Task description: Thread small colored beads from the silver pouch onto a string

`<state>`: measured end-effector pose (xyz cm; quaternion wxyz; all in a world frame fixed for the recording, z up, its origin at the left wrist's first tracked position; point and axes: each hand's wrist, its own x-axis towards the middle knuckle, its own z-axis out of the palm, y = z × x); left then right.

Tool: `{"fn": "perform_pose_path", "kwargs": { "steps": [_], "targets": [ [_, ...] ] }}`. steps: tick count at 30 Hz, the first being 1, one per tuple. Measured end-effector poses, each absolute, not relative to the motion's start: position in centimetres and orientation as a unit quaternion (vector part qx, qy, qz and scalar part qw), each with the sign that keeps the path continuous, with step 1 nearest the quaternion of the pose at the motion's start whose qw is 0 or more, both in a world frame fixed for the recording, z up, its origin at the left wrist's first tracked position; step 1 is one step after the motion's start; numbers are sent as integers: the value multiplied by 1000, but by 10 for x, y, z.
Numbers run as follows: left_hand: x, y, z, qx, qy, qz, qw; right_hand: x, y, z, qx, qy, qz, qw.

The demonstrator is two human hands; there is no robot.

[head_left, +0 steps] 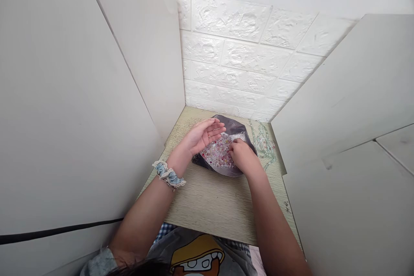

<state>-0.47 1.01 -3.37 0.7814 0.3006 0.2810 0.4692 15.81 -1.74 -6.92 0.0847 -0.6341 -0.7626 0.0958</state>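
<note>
A dark, silvery-lined bag (pixel 228 170) lies opened out on the wooden table (pixel 210 200), holding many small pink, white and red beads (pixel 218 153). Over the bag's left side is my left hand (pixel 205 133), palm turned up and inward, fingers extended. My right hand (pixel 241 153) reaches into the right side of the bag with its fingers curled down at the beads; whatever is between the fingertips is too small to make out. A blue and cream scrunchie (pixel 168 174) and a thin bracelet circle my left wrist.
Strands of pale green beads (pixel 263 142) lie on the table right of the bag. White panels (pixel 145 51) rise on both sides, and a white brick-patterned wall (pixel 239 51) stands behind. Tiny items (pixel 286 207) sit near the table's right edge.
</note>
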Motion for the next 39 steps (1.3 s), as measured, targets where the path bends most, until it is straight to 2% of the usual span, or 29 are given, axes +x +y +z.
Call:
{"fn": "perform_pose_path", "kwargs": {
  "steps": [2, 7, 10, 24, 33, 39],
  "targets": [
    [-4, 10, -33, 293, 286, 463, 786, 158, -17, -66, -615, -768, 115, 136],
    [-3, 7, -30, 277, 286, 437, 807, 151, -20, -46, -520, -744, 221, 357],
    [-4, 5, -27, 271, 258, 416, 829, 146, -25, -38, -508, -719, 239, 410],
    [-5, -1, -23, 278, 188, 382, 861, 137, -31, -35, -480, -714, 258, 440],
    [-5, -1, -21, 255, 199, 388, 863, 136, -30, -39, -489, -749, 120, 431],
    [-5, -1, -22, 256, 197, 383, 865, 137, -29, -41, -478, -756, 122, 430]
  ]
}}
